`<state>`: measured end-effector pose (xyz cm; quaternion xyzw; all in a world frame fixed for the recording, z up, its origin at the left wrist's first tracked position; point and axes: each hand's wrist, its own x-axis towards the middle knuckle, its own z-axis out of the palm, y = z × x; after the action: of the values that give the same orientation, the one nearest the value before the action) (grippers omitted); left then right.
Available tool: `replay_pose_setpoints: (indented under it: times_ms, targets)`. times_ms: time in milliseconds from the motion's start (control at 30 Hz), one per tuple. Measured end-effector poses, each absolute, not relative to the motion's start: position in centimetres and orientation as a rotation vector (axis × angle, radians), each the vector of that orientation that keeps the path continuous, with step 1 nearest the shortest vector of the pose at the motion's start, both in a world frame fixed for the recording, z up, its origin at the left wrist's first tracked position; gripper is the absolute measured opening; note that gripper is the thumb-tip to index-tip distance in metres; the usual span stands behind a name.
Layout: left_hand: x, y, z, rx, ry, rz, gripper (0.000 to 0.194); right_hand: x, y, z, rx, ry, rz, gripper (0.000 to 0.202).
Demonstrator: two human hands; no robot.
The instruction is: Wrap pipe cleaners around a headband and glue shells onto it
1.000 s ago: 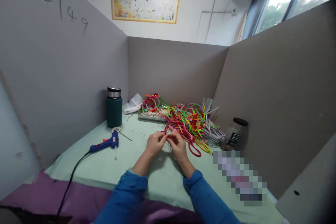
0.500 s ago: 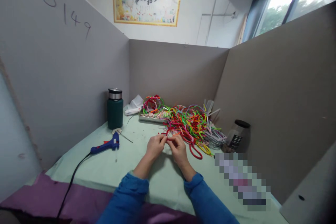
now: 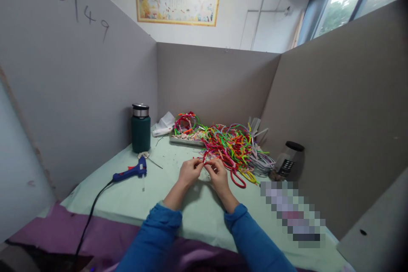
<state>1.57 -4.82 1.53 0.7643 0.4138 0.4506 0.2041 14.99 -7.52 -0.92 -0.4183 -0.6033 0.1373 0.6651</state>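
Observation:
My left hand (image 3: 190,172) and my right hand (image 3: 217,175) meet over the middle of the table, fingertips nearly touching. Both pinch a thin red strand (image 3: 204,159), mostly covered by the fingers. Just beyond them lies a tangled pile of colourful fuzzy strands (image 3: 231,142), red, green, orange and yellow. A red loop (image 3: 238,180) sticks out of the pile, to the right of my right hand. Behind the pile's left end is a metal tray (image 3: 186,142) with small pieces and coiled strands in it.
A blue glue gun (image 3: 130,173) with a black cord and a dark green bottle (image 3: 140,129) stand left. White tissue (image 3: 163,124) lies by the tray. At right are a clear jar with a black lid (image 3: 288,159) and a pixelated object (image 3: 291,212). Grey partitions (image 3: 216,80) enclose the table.
The view has tilted down slightly, so most things sit a little higher in the picture. My fingers have shifted slightly around the red strand, and more of it shows above them.

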Motion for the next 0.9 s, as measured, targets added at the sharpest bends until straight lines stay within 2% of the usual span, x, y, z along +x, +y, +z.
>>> replay_pose_setpoints:
  times_ms: [233,533,900]
  targets:
    - [1.63,-4.55,1.19,2.059,1.204,1.217,0.02,14.83,-7.57,-0.93,-0.931,-1.372,0.332,0.011]
    - [1.82,-4.94,1.33,2.196,0.976,1.393,0.019,15.46,-6.95,-1.2,-0.963,-1.309,0.259,0.01]
    - [1.87,-4.63,0.82,2.301,0.952,1.472,0.017,15.38,-7.06,-1.01,-0.939,-1.289,0.293,0.012]
